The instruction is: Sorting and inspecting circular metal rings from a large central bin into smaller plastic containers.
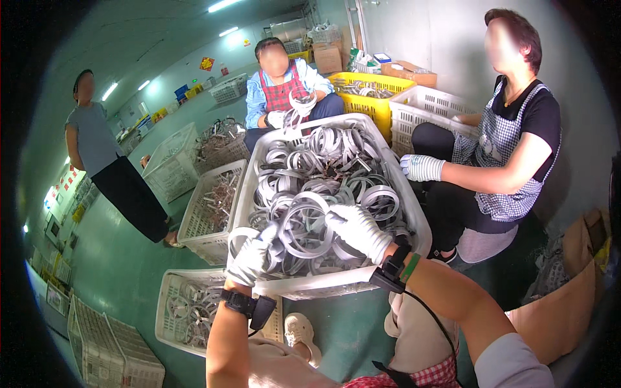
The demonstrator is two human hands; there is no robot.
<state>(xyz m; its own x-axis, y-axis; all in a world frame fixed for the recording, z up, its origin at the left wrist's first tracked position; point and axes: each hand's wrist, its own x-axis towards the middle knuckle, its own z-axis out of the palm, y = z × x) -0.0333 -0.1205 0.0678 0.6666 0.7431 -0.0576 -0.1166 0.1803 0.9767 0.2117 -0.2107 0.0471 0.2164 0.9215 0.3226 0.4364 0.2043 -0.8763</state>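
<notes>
A large white plastic crate (414, 216) in front of me is heaped with several grey metal band rings (323, 171). My left hand (253, 255), in a white glove, rests on the rings at the crate's near left corner, fingers curled around a ring (240, 236). My right hand (358, 229), also gloved, grips a large ring (304, 226) near the middle front of the heap. Both wrists carry black strapped devices.
A seated person at the right reaches a gloved hand (422, 167) to the crate's edge. Another seated person (281, 90) behind the crate handles rings. A third stands at the left (107, 155). White crates (210, 207) (178, 310), a yellow crate (372, 94) and a cardboard box (556, 304) surround me.
</notes>
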